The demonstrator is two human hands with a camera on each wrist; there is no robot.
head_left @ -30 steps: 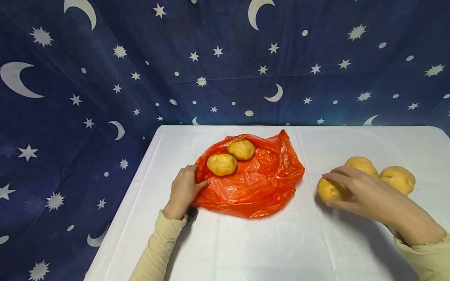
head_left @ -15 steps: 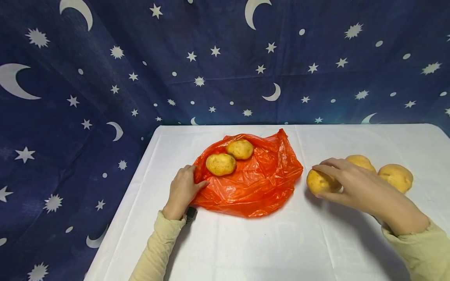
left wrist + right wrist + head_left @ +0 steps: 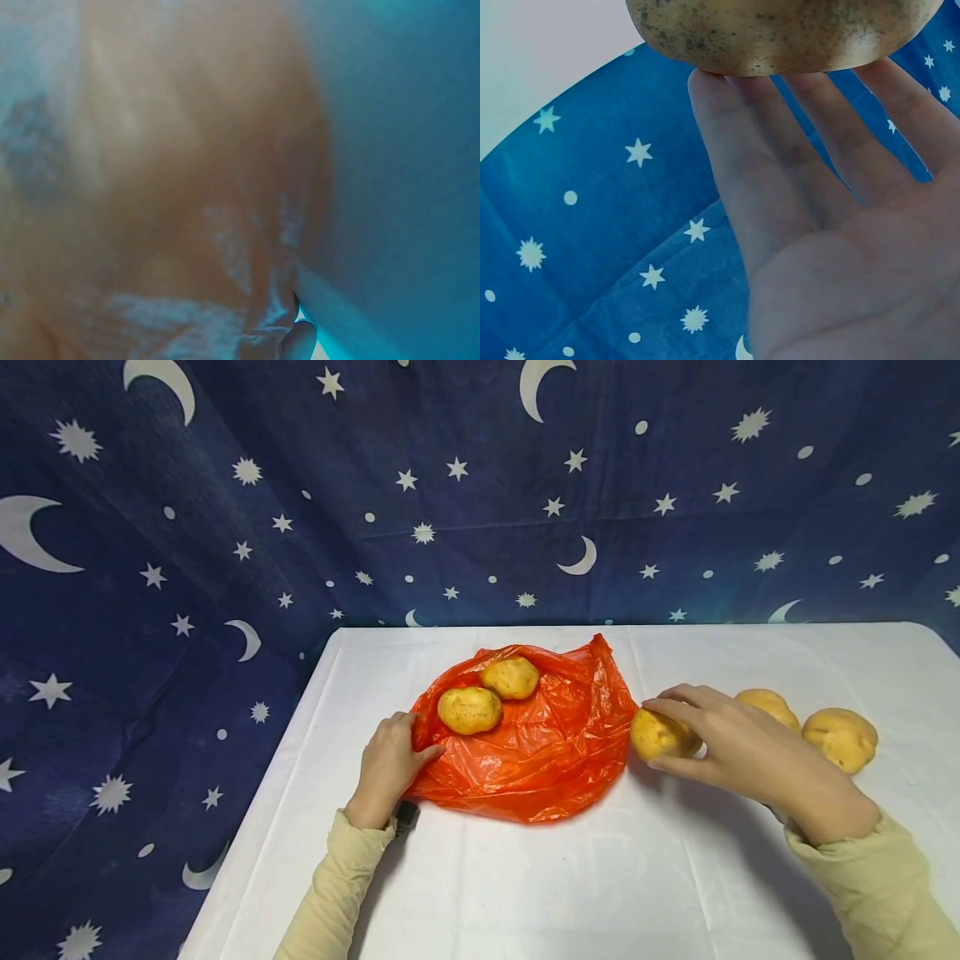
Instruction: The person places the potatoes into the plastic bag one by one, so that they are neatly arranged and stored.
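Note:
A red plastic bag (image 3: 536, 760) lies spread with its mouth open on the white-covered table. Two potatoes rest in it, one farther back (image 3: 510, 678) and one nearer the left (image 3: 469, 710). My left hand (image 3: 388, 766) grips the bag's left edge, thumb over the film. At the bag's right edge, my right hand (image 3: 750, 756) holds another potato (image 3: 658, 735) between thumb and fingers. In the right wrist view the fingertips press against this potato (image 3: 780, 34), which has dark specks. The left wrist view is blurred.
Two more potatoes lie on the right of the table (image 3: 420, 877), one partly behind my right hand (image 3: 771, 705) and one beside it (image 3: 840, 739). A dark blue curtain (image 3: 465, 568) with moons and stars hangs behind and to the left.
My right hand has carried its potato leftward, away from the two potatoes on the right and up to the bag's right edge. The left hand keeps its place at the bag.

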